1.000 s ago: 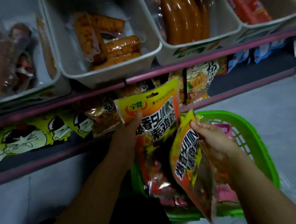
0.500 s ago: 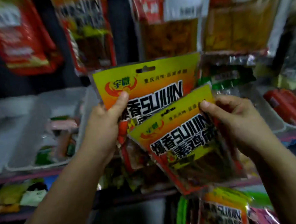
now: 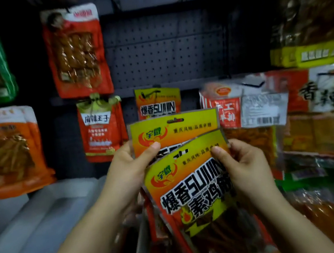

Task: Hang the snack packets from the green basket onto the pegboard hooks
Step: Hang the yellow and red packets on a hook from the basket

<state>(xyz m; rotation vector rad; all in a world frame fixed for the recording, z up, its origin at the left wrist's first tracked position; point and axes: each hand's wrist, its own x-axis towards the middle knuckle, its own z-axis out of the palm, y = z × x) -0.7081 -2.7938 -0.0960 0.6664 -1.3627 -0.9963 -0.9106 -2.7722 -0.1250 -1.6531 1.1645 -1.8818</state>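
Dark perforated pegboard (image 3: 164, 50) fills the background, with a bare stretch at centre and hanging stock on both sides. A red packet (image 3: 75, 51) hangs upper left, a smaller red-and-white packet (image 3: 100, 129) below it, and orange packets (image 3: 10, 151) at far left. One yellow-topped packet (image 3: 157, 102) matching those in hand hangs on a hook (image 3: 153, 87) at centre, directly behind the held pair. White trays (image 3: 38, 222) sit below left.

Left hand (image 3: 129, 167) grips the rear snack packet (image 3: 174, 129) at its left edge, thumb pressed on the front face. Right hand (image 3: 244, 163) pinches the front snack packet (image 3: 195, 185) at its upper right corner, thumb on the face, fingers curled behind. The front packet is tilted and overlaps the lower part of the rear one. Both are held up before the pegboard, below the bare stretch. Right-side stock is blurred; labels there appear red and yellow.
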